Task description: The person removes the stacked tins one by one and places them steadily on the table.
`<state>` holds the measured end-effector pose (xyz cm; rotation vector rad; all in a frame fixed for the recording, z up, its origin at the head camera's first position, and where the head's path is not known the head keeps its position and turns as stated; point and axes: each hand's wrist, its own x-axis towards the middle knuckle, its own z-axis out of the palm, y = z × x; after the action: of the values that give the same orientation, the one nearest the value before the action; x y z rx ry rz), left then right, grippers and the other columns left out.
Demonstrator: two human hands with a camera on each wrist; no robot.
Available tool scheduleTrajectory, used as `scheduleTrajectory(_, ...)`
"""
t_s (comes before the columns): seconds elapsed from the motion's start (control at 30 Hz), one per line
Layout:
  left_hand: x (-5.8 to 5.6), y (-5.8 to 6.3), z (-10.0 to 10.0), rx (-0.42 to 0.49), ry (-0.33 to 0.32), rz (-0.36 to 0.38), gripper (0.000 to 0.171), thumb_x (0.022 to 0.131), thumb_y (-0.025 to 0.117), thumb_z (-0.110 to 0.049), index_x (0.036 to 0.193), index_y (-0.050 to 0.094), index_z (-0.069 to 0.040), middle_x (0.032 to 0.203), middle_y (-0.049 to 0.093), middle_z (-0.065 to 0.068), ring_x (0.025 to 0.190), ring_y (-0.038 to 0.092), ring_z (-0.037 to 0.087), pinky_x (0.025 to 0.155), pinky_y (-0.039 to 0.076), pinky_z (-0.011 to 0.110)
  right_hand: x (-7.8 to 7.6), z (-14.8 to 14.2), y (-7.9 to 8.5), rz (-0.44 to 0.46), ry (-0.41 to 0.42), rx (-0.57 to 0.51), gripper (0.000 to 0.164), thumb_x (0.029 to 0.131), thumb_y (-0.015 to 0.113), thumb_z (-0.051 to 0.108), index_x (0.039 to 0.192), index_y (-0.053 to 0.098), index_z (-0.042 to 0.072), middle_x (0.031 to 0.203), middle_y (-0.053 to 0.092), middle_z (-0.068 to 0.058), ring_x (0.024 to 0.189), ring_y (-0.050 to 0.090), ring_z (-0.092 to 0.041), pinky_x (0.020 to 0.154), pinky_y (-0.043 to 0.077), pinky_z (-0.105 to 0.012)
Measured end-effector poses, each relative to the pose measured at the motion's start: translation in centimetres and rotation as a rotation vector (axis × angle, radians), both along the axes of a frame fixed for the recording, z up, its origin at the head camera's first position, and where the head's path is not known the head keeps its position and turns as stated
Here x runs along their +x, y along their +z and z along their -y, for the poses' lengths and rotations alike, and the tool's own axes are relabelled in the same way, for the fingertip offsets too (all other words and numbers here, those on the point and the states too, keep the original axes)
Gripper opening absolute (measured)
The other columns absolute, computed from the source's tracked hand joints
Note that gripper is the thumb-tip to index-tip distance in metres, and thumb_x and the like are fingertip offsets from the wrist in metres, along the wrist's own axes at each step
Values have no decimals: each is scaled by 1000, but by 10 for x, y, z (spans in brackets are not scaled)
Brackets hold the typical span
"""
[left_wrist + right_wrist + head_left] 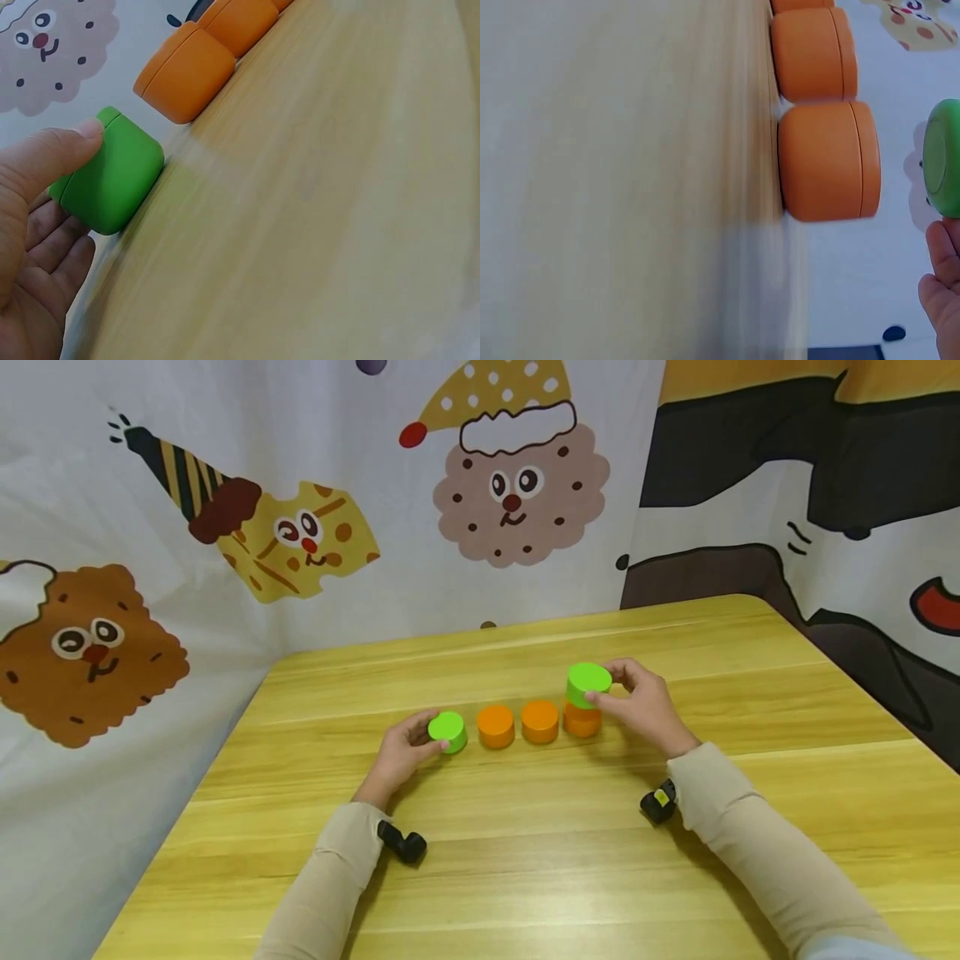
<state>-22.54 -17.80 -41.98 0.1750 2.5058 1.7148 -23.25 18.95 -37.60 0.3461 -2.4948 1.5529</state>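
My left hand (pixel 400 755) grips a round green container (pixel 447 732) between thumb and fingers at the left end of a row. In the left wrist view the base of that green container (pixel 124 176) is right at the tabletop. My right hand (pixel 643 703) holds a second green container (pixel 588 683) above the rightmost orange container (pixel 583 722). From the right wrist view, this raised green container (pixel 942 157) is apart from the orange one (pixel 825 161) under it. Between the hands stand two more orange containers, a left one (pixel 496 727) and a middle one (pixel 540 722).
The row stands on a wood-grain table (pixel 480 877). Behind it hangs a white cloth (pixel 405 585) printed with cartoon biscuits. Small black cameras are strapped at the left wrist (pixel 402 843) and the right wrist (pixel 659 803).
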Motion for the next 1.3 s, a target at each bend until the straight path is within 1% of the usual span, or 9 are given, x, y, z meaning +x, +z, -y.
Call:
scheduleTrajectory(0.27,1,0,1,20,-9,14,60,81,72,-13,135,48,-7,133,53,12,121,50,25,100,43,36,6,-22,-6,14,-55,-30,45,82,71,26,115,54,0,106,58,-12,96,51,-5,105,35,-48)
scheduleTrajectory(0.43,11,18,-5,14,-19,27,59,83,70,-9,136,46,-3,134,51,16,122,49,28,101,42,37,9,-35,-9,65,-94,-22,51,83,71,32,119,52,1,110,56,-10,99,49,-2,107,34,-45)
scheduleTrajectory(0.5,15,26,-8,1,-16,36,58,84,68,-7,136,45,-1,134,50,17,123,48,30,102,41,38,9,-40,-10,75,-100,-9,53,82,70,34,120,51,1,110,56,-9,104,50,-6,106,34,-46)
scheduleTrajectory(0.6,16,28,-9,-9,-9,36,58,84,69,-8,136,45,-1,133,51,17,122,49,29,102,42,38,8,-45,-12,84,-95,14,55,82,70,36,121,51,1,109,56,-10,113,51,-18,105,35,-49)
scheduleTrajectory(0.67,16,27,-9,-16,-11,31,58,84,68,-8,136,44,-1,134,50,18,122,49,30,101,42,38,8,-47,-12,95,-90,26,56,82,70,36,122,51,1,110,57,-12,117,49,-29,104,35,-50)
scheduleTrajectory(0.8,7,13,-5,0,-16,32,59,84,69,-9,136,45,-3,134,50,17,122,49,30,101,42,39,8,-50,-13,122,-79,60,56,83,70,35,123,51,0,114,58,-17,117,50,-34,100,40,-49)
scheduleTrajectory(0.93,1,0,0,8,-9,36,60,82,71,-14,136,46,-8,134,51,13,122,49,26,101,42,37,8,-51,-14,159,-70,115,57,83,69,38,123,52,1,116,59,-17,107,54,-30,85,48,-30)
scheduleTrajectory(1.07,-1,-3,1,3,2,28,60,81,73,-18,135,48,-11,133,52,10,121,50,24,100,44,36,7,-52,-16,205,-56,143,60,82,68,41,124,53,1,117,59,-17,102,54,-26,73,45,-13)
scheduleTrajectory(1.3,0,-1,0,14,10,30,58,81,72,-14,134,49,-10,132,53,10,121,51,24,101,43,36,5,-53,-17,242,-11,175,64,81,68,44,125,52,0,119,58,-18,105,55,-29,78,45,-14)
